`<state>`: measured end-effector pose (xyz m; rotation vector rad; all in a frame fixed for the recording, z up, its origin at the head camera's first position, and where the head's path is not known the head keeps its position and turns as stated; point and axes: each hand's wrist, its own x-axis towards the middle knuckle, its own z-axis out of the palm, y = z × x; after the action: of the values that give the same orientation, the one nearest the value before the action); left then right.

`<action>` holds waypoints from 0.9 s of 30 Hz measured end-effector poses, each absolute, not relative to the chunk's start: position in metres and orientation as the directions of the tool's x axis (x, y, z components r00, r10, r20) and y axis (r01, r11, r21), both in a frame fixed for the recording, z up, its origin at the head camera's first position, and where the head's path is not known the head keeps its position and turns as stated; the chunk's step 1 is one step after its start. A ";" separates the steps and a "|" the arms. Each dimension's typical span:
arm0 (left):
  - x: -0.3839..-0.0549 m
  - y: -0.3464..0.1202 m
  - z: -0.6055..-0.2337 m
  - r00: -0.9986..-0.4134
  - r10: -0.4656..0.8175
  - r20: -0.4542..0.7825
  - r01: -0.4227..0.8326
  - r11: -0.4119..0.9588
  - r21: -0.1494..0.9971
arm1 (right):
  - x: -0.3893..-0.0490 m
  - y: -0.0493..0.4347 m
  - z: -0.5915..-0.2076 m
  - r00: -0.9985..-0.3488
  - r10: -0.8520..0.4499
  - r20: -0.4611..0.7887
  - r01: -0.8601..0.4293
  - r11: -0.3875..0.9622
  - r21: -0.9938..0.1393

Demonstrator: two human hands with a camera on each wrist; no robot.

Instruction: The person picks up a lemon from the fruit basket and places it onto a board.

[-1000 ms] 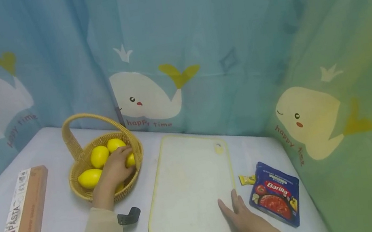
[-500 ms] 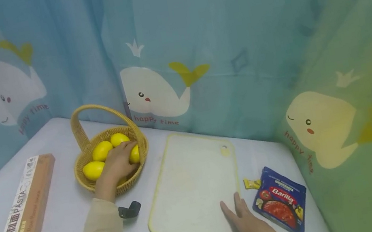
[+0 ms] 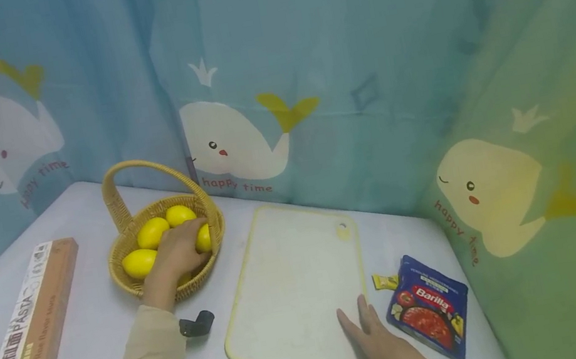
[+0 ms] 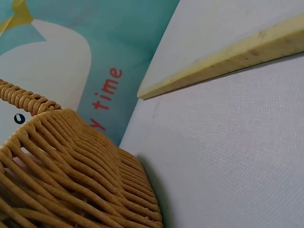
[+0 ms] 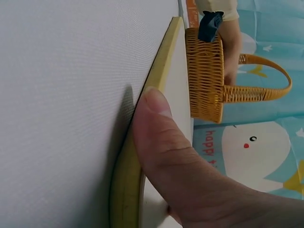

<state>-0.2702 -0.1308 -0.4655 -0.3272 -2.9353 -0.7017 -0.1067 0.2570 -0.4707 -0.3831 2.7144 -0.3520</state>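
Observation:
My left hand (image 3: 181, 248) reaches into a wicker basket (image 3: 120, 277) and holds a yellow lemon (image 3: 203, 239) by its right side, fingers over the top and thumb below. More lemons (image 3: 141, 264) lie around that hand, some partly covered by it. The left wrist view shows the basket's woven side (image 4: 80, 175) but no fingers. My right hand (image 3: 382, 348) rests with spread fingers at the lower right of a white cutting board (image 3: 294, 286) with a yellow rim. In the right wrist view its thumb (image 5: 159, 123) lies along the rim.
On the left lies a long pasta box (image 3: 32, 327). A blue Barilla sauce pouch (image 3: 430, 308) and a small yellow packet (image 3: 385, 281) lie right of the board. A whale-print curtain (image 3: 360, 65) stands behind the table. A black wrist mount (image 3: 198, 325) sits by the left sleeve.
The head view has shifted slightly. The left hand stays in the basket with its fingers at the right-hand lemon, and the right hand remains at the board's edge.

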 end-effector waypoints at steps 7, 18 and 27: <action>-0.267 -0.133 -0.463 -0.970 0.212 0.120 0.243 0.871 0.426 | -0.109 0.256 -0.470 -0.897 -0.291 -0.333 -0.197 0.937 -0.288; -0.269 -0.130 -0.463 -0.977 0.186 0.104 0.213 0.865 0.454 | -0.109 0.256 -0.472 -0.892 -0.249 -0.376 -0.140 0.945 -0.295; -0.274 -0.131 -0.463 -0.985 0.162 0.067 0.174 0.848 0.500 | -0.110 0.255 -0.475 -0.894 -0.254 -0.369 -0.144 0.943 -0.300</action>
<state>-0.2742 -0.1315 -0.4626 -0.2724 -2.9990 -0.8146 -0.1099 0.2549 -0.4745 -0.2874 2.6862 -0.3725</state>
